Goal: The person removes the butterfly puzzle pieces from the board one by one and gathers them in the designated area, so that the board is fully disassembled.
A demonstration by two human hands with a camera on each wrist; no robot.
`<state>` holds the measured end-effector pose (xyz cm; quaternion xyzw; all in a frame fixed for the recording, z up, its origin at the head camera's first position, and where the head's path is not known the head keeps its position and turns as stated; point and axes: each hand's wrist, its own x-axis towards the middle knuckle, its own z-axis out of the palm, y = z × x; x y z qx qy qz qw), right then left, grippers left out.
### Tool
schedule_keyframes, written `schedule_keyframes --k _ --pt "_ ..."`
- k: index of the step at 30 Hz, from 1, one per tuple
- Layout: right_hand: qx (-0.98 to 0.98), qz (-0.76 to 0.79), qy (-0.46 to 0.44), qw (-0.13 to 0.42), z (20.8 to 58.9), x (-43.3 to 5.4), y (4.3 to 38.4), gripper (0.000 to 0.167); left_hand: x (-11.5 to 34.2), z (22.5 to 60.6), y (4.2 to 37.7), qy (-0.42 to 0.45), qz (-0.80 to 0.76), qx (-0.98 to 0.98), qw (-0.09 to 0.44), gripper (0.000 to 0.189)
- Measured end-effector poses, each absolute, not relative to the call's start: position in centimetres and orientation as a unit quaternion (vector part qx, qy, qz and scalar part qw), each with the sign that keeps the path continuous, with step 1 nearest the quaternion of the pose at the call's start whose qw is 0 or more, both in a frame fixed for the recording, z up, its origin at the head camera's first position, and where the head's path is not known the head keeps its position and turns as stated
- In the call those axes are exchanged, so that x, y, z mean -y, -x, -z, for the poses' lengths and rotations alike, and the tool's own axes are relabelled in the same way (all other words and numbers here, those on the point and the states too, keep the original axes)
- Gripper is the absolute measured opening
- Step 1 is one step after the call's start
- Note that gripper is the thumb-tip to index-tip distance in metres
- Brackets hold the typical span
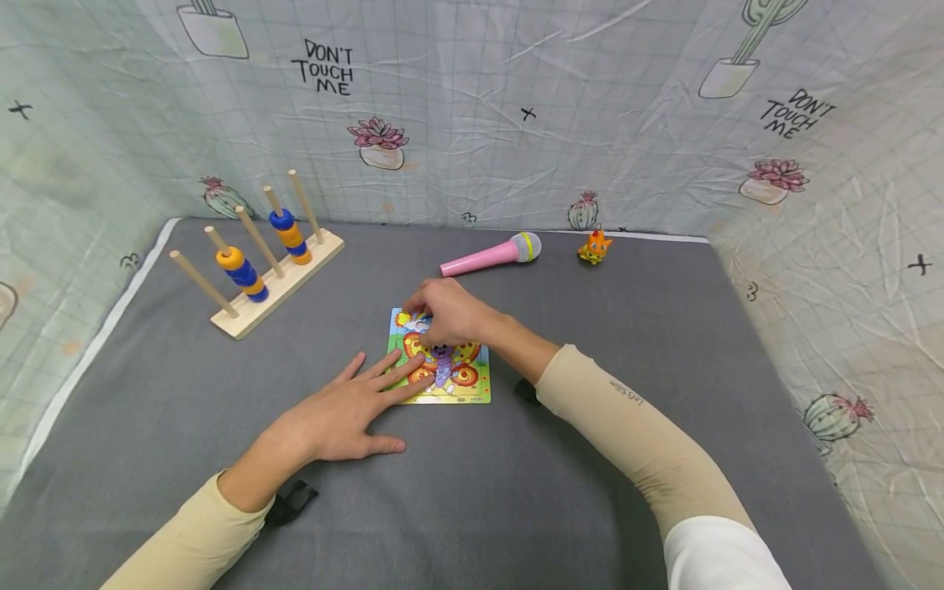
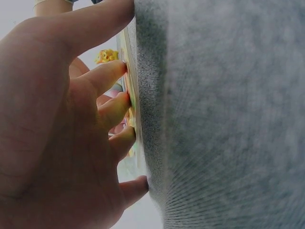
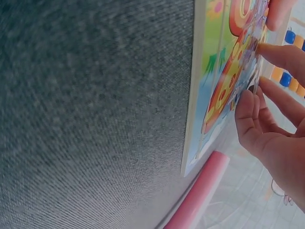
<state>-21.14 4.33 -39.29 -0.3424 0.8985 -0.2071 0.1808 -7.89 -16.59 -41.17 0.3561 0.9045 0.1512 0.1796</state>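
Note:
A butterfly jigsaw puzzle (image 1: 478,387), a flat square board with a red, yellow and purple picture, lies on the grey table. My left hand (image 1: 342,419) rests on its left side, fingers spread and straight, thumb on the cloth. Over the upper left part of the board, my right hand (image 1: 459,315) pinches a thin puzzle piece (image 3: 257,76) with thumb and fingertips. The piece sits at the board's surface, beside a small dark spot, and is mostly hidden by the fingers. From the left wrist view, the left fingertips press along the board's edge.
Behind the board lies a pink toy microphone (image 1: 483,258). A small orange toy figure (image 1: 594,247) stands at the back right. To the left is a wooden peg stand (image 1: 291,283) with blue and orange rings. Printed cloth walls (image 1: 472,123) enclose the table.

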Motion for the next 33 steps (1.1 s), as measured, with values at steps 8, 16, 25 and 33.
schedule_keyframes --k 8,16,25,33 --pt "-0.896 0.212 0.349 0.176 39.27 -4.54 21.17 0.050 16.58 41.16 7.88 -0.358 -0.150 -0.905 0.177 0.090" --pt "-0.901 0.212 0.337 0.173 39.36 -4.32 21.07 0.050 16.50 41.18 7.95 -0.355 -0.148 -0.905 0.180 0.090" --pt "-0.906 0.205 0.330 0.169 39.48 -4.17 20.82 0.048 16.60 41.16 8.02 -0.356 -0.147 -0.905 0.183 0.090" --pt "-0.907 0.216 0.325 0.157 39.65 -4.59 20.86 0.049 16.81 41.15 8.13 -0.358 -0.147 -0.903 0.188 0.089"
